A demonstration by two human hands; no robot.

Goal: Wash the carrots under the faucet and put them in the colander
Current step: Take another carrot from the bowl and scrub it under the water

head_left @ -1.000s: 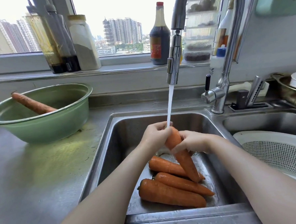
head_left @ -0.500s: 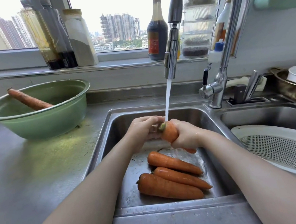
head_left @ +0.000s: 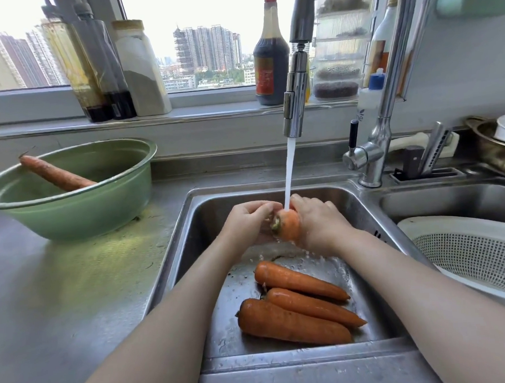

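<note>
held carrot [head_left: 288, 226]: positioned over the left sink basin [head_left: 208, 217], directly beneath the faucet head [head_left: 295, 101]. struck by the water stream [head_left: 289, 171] on the upper side, close to the stem end. oriented with the stem end toward the left; tip hidden behind the right hand.

right hand [head_left: 320, 223]: wrapped round the body of the held carrot, with fingers curled in a full grip and the back of the hand toward the camera.

left hand [head_left: 247, 221]: placed at the stem end, with fingers curled narrow and touching the crown. thumb position not discernible.

three carrots [head_left: 313, 306]: lying wet on the basin floor below the hands, side by side and touching. thick ends to the left, tips to the right. apart from both hands.

colander [head_left: 467, 247]: white, perforated, seated in the right basin [head_left: 450, 201], just beside the right forearm.

green bowl [head_left: 71, 212]: standing on the counter [head_left: 60, 289] left of the sink, well apart from the hands. containing one lone carrot [head_left: 54, 174], leaning on the far left rim with the thin end upward.

window ledge [head_left: 212, 111]: carrying a dark bottle [head_left: 271, 64] and several jars behind the faucet.
</note>
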